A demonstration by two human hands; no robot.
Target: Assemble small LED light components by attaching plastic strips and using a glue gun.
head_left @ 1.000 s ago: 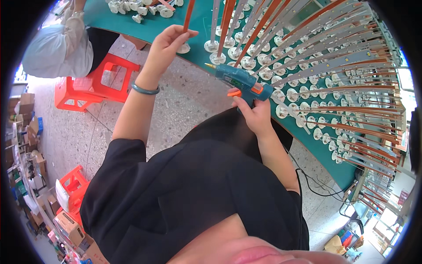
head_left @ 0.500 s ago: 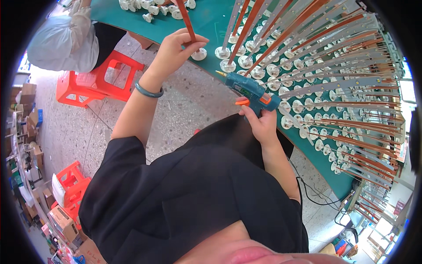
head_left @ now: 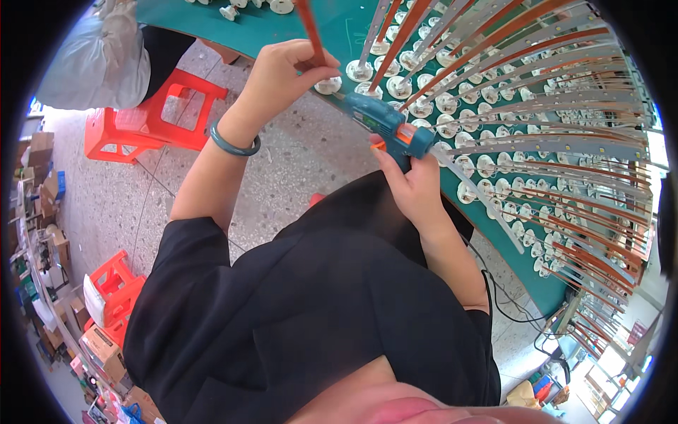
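Your right hand (head_left: 417, 187) is closed round the glue gun (head_left: 381, 115), just above frame centre, nozzle near a white base (head_left: 328, 86); your left hand (head_left: 286, 74) pinches a brown strip (head_left: 311, 34), upper centre; beyond, more strips (head_left: 558, 151), upper right, stand on the green table (head_left: 340, 32).

Green table (head_left: 194, 20) runs along top and right. Upper left: co-worker in pale top (head_left: 99, 67) and dark lower garment (head_left: 164, 56), face out of view, right against red plastic stools (head_left: 145, 119). Speckled grey floor (head_left: 296, 169), dark joint lines. Lower left: another red stool (head_left: 126, 304), white pad (head_left: 94, 300) at its left side; cardboard box (head_left: 104, 350) just below. Left edge: more brown boxes (head_left: 40, 148), small blue item (head_left: 61, 185), other clutter too small to tell. Lower right: tan bag-like item (head_left: 521, 396), red and blue bits beside it, bright glare near rim.
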